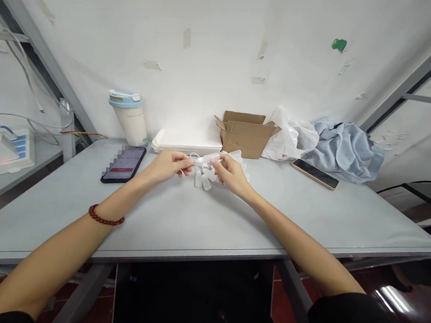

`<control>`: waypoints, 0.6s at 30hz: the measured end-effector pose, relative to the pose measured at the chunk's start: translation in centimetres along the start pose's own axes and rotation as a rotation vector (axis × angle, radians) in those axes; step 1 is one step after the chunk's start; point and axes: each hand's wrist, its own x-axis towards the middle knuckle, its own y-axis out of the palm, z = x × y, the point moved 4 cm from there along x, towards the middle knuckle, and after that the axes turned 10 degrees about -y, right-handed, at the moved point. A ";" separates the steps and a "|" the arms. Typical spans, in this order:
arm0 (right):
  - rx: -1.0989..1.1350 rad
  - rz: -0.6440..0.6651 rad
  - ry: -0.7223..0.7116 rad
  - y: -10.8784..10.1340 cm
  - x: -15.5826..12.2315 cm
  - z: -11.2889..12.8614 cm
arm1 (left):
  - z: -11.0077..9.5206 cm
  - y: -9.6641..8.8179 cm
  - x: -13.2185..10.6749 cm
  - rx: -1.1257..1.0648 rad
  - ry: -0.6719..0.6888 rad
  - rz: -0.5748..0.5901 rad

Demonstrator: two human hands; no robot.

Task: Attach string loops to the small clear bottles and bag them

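Note:
Both my hands meet over the middle of the grey table (pixel 181 223). My left hand (pixel 170 165), with a red bead bracelet on its wrist, pinches the end of a small white plastic piece (pixel 209 157). My right hand (pixel 229 175) is closed on the other side of the same piece. Just below the hands lie several small white plastic tubes (pixel 202 179), with clear plastic wrapping behind them. What exactly the small parts are is hard to make out.
A phone with a lit screen (pixel 123 164) lies left of the hands, a second phone (pixel 314 173) at the right. Along the wall stand a lidded cup (pixel 129 117), a flat white tray (pixel 185 144), an open cardboard box (pixel 245 134), a plastic bag (pixel 290 135) and blue cloth (pixel 345 147).

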 end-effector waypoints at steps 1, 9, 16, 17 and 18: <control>-0.092 0.007 -0.028 0.0 0.0 -0.1 | -0.1 -0.8 0.1 0.053 0.000 -0.067; -0.794 0.252 -0.180 1.0 -0.4 -0.4 | 1.4 -5.8 1.7 0.671 -0.077 -0.282; -0.924 0.375 -0.169 1.6 -0.8 0.4 | 3.7 -6.1 2.9 0.836 -0.207 -0.211; -0.931 0.383 -0.167 1.6 -0.8 0.5 | 4.1 -6.1 3.0 0.772 -0.194 -0.195; -0.937 0.388 -0.164 1.7 -0.8 0.5 | 4.4 -6.0 3.1 0.683 -0.158 -0.186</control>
